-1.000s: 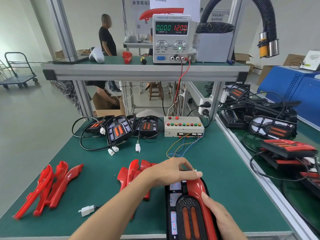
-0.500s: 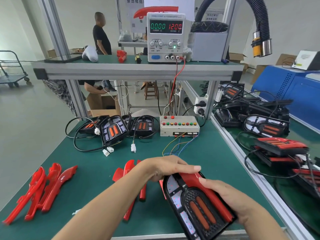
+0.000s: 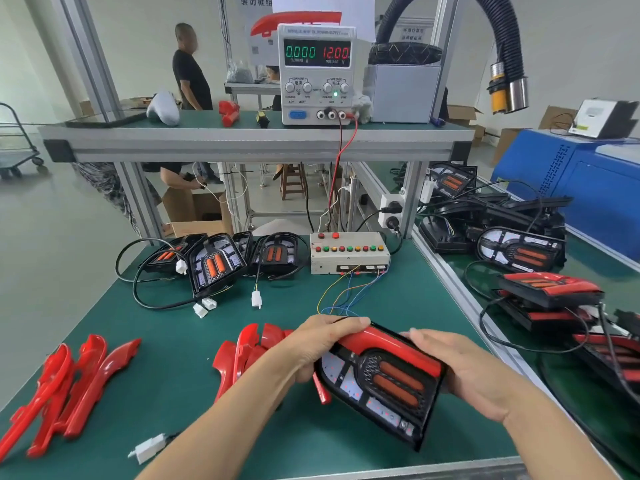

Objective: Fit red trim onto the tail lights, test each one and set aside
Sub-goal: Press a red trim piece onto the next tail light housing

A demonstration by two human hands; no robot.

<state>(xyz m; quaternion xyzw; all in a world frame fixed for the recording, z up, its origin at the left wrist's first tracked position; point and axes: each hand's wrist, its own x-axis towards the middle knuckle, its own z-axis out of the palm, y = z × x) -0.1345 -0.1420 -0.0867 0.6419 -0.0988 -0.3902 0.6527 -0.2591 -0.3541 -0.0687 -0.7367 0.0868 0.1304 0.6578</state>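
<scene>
I hold a black tail light (image 3: 384, 386) with two orange lenses tilted above the green table's front. A red trim (image 3: 391, 348) lies along its upper edge. My left hand (image 3: 318, 344) grips the light's left end, thumb over the trim. My right hand (image 3: 464, 372) grips the right end, fingers curled behind it. Loose red trims lie in a pile (image 3: 246, 355) behind my left arm and in another pile (image 3: 69, 382) at the far left. A white connector (image 3: 149, 448) lies near the front edge.
Several bare tail lights (image 3: 214, 265) with cables lie at the back left. A button test box (image 3: 349, 252) sits mid-back, wired to a power supply (image 3: 317, 74) on the shelf. Finished lights (image 3: 550, 289) are stacked on the right bench. A person stands far behind.
The tail light has risen off the table and turned crosswise and tilted. My right hand has moved from its lower right side up to its right end.
</scene>
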